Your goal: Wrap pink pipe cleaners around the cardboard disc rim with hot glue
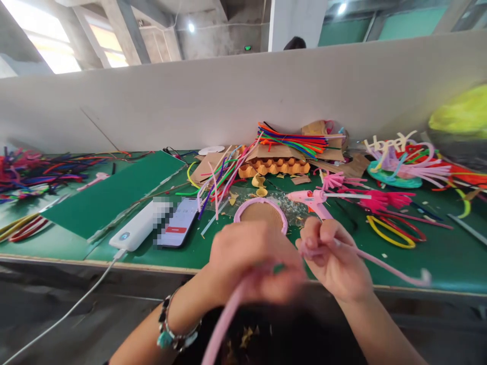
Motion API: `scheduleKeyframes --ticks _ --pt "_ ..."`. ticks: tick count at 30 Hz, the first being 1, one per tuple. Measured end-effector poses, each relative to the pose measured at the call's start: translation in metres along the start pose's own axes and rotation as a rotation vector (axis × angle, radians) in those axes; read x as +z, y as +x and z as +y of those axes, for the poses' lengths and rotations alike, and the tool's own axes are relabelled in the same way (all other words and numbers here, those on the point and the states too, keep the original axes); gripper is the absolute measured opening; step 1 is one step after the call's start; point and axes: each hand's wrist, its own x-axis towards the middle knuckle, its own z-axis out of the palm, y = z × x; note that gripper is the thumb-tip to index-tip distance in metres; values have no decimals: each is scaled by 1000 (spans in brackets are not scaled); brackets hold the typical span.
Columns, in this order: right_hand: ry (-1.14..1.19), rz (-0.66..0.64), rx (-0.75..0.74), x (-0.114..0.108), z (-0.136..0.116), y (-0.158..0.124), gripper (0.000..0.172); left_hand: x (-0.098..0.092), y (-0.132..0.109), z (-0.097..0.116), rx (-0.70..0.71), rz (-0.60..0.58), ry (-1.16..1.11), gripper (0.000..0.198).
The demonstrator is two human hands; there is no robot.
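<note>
Close to the camera, both hands are closed on a pale pink pipe cleaner (384,266). My left hand (247,261), blurred by motion, has its fingers curled round the part that trails down toward me. My right hand (335,261) pinches the stem, whose other end sticks out to the right and curls at its tip. Just beyond the hands a brown round disc with a pink pipe-cleaner rim (261,212) lies on the green table (437,253). A pink glue gun (314,198) lies to its right.
A white power bank (139,227) with its cable and a phone (178,223) lie at the left near the table edge. Bundles of coloured pipe cleaners (297,139), an egg carton (276,166), cardboard scraps and pipe-cleaner crafts (399,159) fill the back. A white partition stands behind.
</note>
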Motion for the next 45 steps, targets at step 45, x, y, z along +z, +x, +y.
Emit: scheduleKeyframes --ticks 45 --pt "-1083 233 -727 0 -6 -8 28 -9 -22 -33 56 -282 409 28"
